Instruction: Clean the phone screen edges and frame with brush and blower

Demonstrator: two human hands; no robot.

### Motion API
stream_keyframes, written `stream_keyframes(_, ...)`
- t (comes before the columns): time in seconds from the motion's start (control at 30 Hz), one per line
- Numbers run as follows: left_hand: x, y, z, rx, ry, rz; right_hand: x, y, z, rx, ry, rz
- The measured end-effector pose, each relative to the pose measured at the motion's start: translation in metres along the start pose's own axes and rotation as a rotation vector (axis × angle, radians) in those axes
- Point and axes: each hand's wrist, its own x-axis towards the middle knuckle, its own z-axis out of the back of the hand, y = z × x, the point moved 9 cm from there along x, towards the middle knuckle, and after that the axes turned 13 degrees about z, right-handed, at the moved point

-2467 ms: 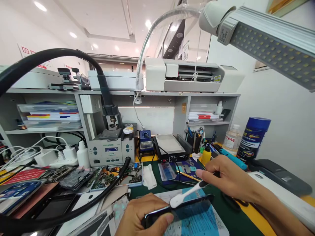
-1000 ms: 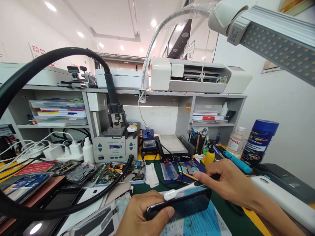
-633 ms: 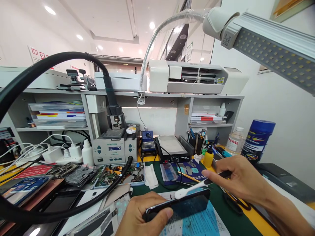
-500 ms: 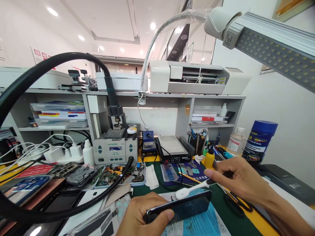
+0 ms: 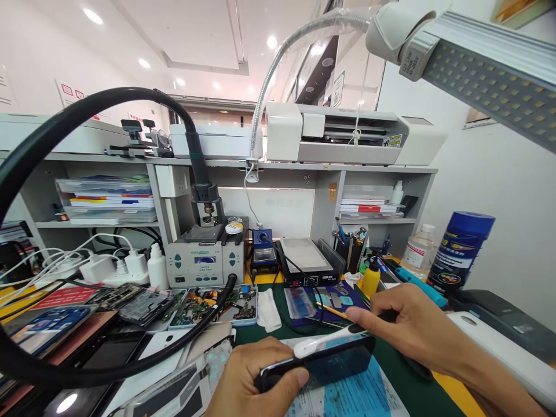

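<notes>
My left hand point(image 5: 249, 373) grips one end of a dark smartphone point(image 5: 336, 362), thumb on the glass and fingers behind. The phone is tilted on its long edge, screen towards me. My right hand point(image 5: 402, 318) is closed on the dark end of a slim white tool point(image 5: 324, 341) with a rounded end. This tool lies along the phone's upper edge, its white end close to my left fingers. Whether it touches the frame I cannot tell, and its exact kind does not show. Beneath the phone is a blue-and-white printed sheet point(image 5: 347, 394) on a green mat point(image 5: 393, 370).
Phones and phone parts point(image 5: 99, 359) crowd the left side, with a thick black hose point(image 5: 143, 370) arching over them. A tray of circuit boards point(image 5: 217, 304), a soldering station point(image 5: 204, 263) and a hot plate point(image 5: 304, 255) stand behind. A yellow bottle point(image 5: 370, 278) and a spray can point(image 5: 460, 249) are at right.
The white tool has slid left along the phone's top edge, and my right hand has shifted slightly left and down with it. My left hand still holds the phone.
</notes>
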Motion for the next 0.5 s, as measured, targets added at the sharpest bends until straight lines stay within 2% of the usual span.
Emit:
stream_keyframes(0.13,-0.001,-0.002,0.0,0.004,-0.005,-0.005,-0.004,0.0,0.016,-0.039,-0.053,0.041)
stream_keyframes(0.23,-0.001,-0.002,0.001,0.009,-0.006,0.0,-0.008,-0.008,0.026,-0.012,-0.082,0.008)
stream_keyframes(0.33,0.0,-0.004,0.001,0.026,-0.006,-0.023,-0.008,-0.012,0.021,0.071,-0.045,-0.043)
stream_keyframes(0.5,-0.002,-0.007,-0.002,0.082,0.008,-0.113,-0.004,-0.001,0.003,0.096,0.021,-0.078)
